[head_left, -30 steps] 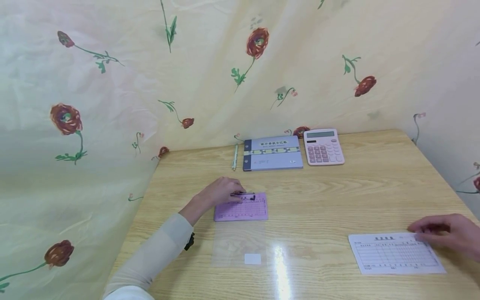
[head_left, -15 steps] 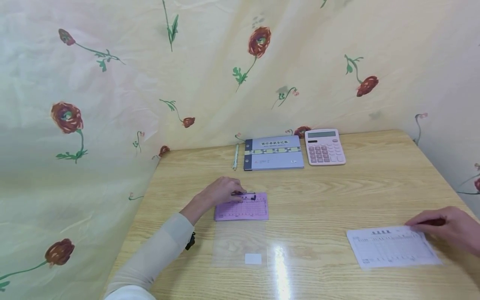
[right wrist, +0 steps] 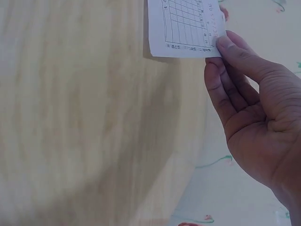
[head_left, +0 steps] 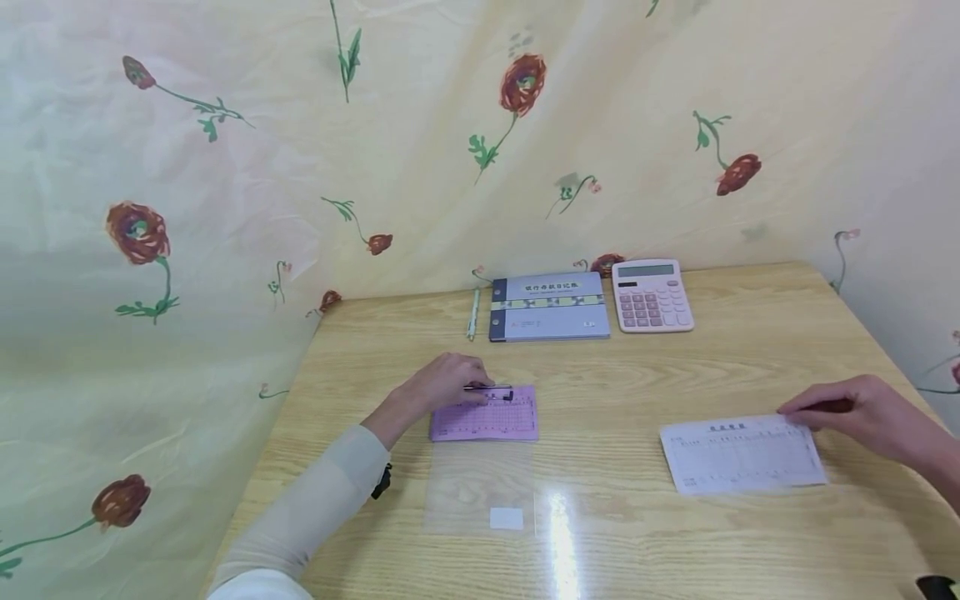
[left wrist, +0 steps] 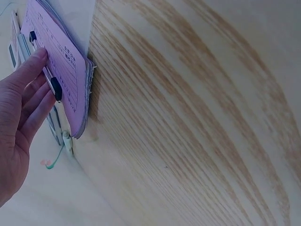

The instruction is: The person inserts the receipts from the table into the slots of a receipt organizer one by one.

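My left hand (head_left: 446, 383) pinches the metal clip (left wrist: 47, 70) with dark end caps at the top edge of a stack of purple printed forms (head_left: 487, 421). Below the stack a clear board (head_left: 457, 483) with a white label lies flat on the table. On the right, my right hand (head_left: 862, 412) holds a white printed form (head_left: 738, 458) by its upper right corner, between thumb and fingers. In the right wrist view the thumb lies on the form's printed face, and a shadow falls on the table under the paper.
Along the back of the wooden table (head_left: 600, 375) lie a pale green pen (head_left: 473, 315), a blue account book (head_left: 551, 308) and a pink calculator (head_left: 652, 296). Flower-patterned cloth (head_left: 420, 150) hangs behind and beside the table.
My right hand has lifted the white form and brought it left and toward the back. My left hand stays at the clip.
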Motion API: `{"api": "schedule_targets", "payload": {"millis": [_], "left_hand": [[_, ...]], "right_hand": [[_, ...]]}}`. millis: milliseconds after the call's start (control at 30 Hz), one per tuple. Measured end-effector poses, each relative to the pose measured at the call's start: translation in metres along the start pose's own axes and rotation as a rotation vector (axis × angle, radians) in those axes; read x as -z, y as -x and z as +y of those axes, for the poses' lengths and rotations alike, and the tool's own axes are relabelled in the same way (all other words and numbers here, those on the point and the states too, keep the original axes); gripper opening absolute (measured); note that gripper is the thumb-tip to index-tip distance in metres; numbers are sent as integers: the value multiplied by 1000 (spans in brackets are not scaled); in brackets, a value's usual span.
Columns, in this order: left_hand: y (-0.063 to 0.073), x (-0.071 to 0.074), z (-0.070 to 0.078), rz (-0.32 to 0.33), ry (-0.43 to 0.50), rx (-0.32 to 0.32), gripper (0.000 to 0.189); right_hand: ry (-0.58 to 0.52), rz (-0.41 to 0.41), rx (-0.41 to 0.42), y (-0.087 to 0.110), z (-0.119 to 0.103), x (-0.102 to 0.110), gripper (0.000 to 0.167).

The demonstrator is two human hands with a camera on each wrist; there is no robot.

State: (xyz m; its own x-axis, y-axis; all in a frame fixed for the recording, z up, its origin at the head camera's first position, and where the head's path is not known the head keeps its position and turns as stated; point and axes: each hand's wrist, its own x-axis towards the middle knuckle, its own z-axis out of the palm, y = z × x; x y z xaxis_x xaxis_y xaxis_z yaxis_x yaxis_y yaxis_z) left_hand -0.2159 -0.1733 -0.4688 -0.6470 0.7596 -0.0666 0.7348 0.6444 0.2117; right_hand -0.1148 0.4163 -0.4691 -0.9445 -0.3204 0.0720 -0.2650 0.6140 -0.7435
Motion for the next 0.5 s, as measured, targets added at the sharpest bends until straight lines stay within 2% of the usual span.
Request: {"api": "schedule_targets", "payload": {"millis": [300,500], "left_hand": [[-1,1,0,-12,13,6,31],[-2,1,1,-16,-10,-11,31]], "right_hand": [[16,-21,-34,-41,-29,-6,12],[-4,-97,-48,-70,-55,-18,13]]}}
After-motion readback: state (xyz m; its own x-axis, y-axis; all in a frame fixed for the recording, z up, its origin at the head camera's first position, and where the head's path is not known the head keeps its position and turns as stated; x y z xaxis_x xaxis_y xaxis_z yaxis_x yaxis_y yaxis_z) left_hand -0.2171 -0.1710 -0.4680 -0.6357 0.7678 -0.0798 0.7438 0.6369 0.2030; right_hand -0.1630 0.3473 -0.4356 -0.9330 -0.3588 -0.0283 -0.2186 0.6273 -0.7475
